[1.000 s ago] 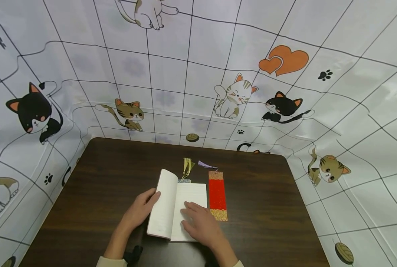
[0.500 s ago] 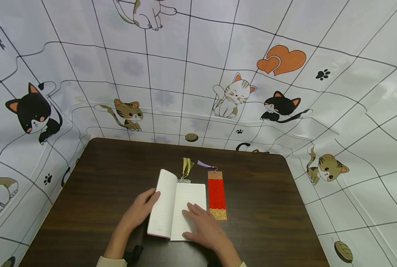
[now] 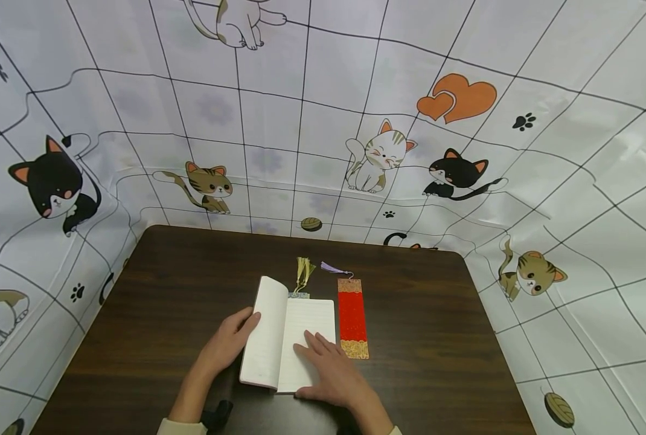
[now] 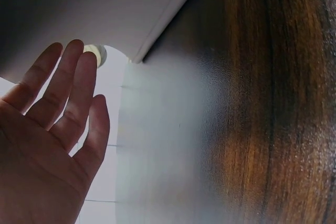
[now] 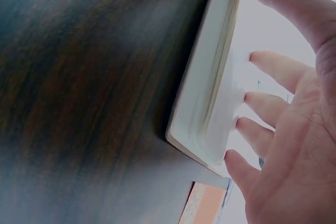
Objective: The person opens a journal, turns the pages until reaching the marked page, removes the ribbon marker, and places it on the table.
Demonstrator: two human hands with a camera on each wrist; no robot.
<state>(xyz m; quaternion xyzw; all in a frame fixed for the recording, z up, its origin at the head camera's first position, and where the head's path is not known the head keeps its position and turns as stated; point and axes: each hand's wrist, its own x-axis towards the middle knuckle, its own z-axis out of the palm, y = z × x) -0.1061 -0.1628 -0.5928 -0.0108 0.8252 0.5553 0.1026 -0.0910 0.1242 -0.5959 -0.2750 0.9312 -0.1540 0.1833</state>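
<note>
A notebook (image 3: 308,317) with ruled white pages lies spread on the dark wooden table, its left side lifted at a slant. My left hand (image 3: 229,339) holds that raised side by its outer edge, thumb at the front. In the left wrist view, straight fingers (image 4: 68,93) of this hand lie behind the pale cover (image 4: 110,9). My right hand (image 3: 331,368) rests spread on the right page, thumb at the lower edge. Seen from the right wrist, its fingertips (image 5: 240,123) touch the page beside the stacked page edges (image 5: 210,77).
Right of the notebook lies a red bookmark (image 3: 352,317) with gold ends and a lilac tassel (image 3: 334,267). Another bookmark (image 3: 299,295), mostly hidden under the notebook, shows a yellow tassel (image 3: 303,273). A cat-print curtain (image 3: 268,121) hangs around the table (image 3: 426,314).
My right hand has shifted slightly right and its fingers have spread, the thumb coming down to the page's lower edge. The left hand and the notebook stay in place.
</note>
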